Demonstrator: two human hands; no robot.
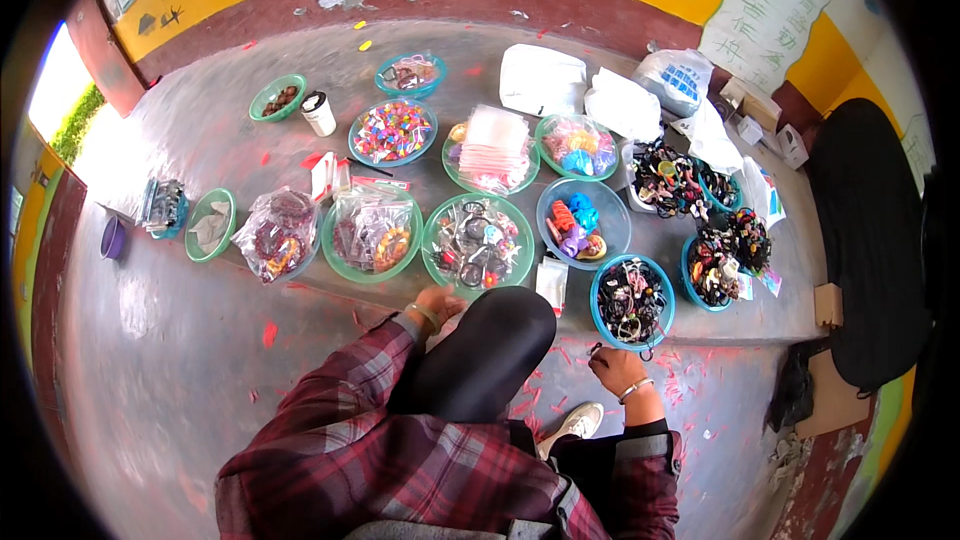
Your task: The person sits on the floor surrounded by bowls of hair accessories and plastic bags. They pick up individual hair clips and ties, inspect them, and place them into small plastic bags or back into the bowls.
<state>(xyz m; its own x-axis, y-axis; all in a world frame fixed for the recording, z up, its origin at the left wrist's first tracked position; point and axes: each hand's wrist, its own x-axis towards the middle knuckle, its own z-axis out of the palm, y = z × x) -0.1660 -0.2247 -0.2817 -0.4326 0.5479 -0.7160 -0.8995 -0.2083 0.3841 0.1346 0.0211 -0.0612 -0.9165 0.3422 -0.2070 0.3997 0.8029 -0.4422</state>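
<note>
My left hand (437, 302) rests by the near rim of a green bowl (478, 240) full of packed trinkets in clear bags, fingers curled, nothing clearly in it. My right hand (612, 364) hovers just below a blue bowl (632, 300) of dark hair bands and pinches a small dark item at its fingertips. My raised knee in black trousers (490, 345) lies between the two hands.
Several green and blue bowls of colourful trinkets stand on the grey concrete ledge (200, 130). White plastic bags (542, 78) and small boxes (745, 100) lie at the back right. A white cup (319, 112) stands far left. A cardboard piece (828, 304) lies right. Red scraps dot the floor.
</note>
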